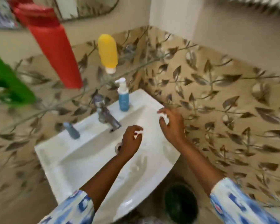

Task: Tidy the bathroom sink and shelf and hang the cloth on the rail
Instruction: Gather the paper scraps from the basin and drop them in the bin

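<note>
sink (81,160), leaf-patterned tiles (217,94), glass shelf (87,89)

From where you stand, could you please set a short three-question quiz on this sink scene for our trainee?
1. True or false: the blue pump bottle stands on the sink ledge, right of the tap.
2. Which hand holds a small white scrap over the basin? A. left hand only B. right hand only C. both
3. Fill in: the bottle standing cap-down on the glass shelf is ____.

Key: 1 true; 2 C; 3 yellow
</note>
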Demonstrator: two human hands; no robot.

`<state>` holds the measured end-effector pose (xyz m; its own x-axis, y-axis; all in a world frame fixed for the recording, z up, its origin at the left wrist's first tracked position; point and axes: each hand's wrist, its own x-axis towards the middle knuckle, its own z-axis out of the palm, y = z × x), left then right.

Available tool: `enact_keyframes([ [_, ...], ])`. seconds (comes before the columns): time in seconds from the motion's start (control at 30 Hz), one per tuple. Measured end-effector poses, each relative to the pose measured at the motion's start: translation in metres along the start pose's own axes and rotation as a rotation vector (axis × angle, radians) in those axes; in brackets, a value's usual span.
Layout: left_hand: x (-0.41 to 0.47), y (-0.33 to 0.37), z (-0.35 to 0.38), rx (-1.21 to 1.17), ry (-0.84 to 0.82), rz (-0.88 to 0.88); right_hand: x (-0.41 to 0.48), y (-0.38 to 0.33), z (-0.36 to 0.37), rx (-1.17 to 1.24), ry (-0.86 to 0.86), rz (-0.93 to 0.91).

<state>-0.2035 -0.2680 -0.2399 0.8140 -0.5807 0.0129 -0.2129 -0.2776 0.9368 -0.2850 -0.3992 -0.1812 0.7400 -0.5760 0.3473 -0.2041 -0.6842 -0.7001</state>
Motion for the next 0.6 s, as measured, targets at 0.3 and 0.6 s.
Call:
enact_keyframes([
  [0.3, -0.042, -0.118, -0.061, 0.722, -0.327, -0.278, -0.025, 0.078, 0.124, -0.322, -0.858, 0.17],
  [0.6, -0.065, -0.152, -0.076, 1.142, -0.627, -0.148, -0.032, 0.089, 0.146, -0.683, -0.942, 0.072],
])
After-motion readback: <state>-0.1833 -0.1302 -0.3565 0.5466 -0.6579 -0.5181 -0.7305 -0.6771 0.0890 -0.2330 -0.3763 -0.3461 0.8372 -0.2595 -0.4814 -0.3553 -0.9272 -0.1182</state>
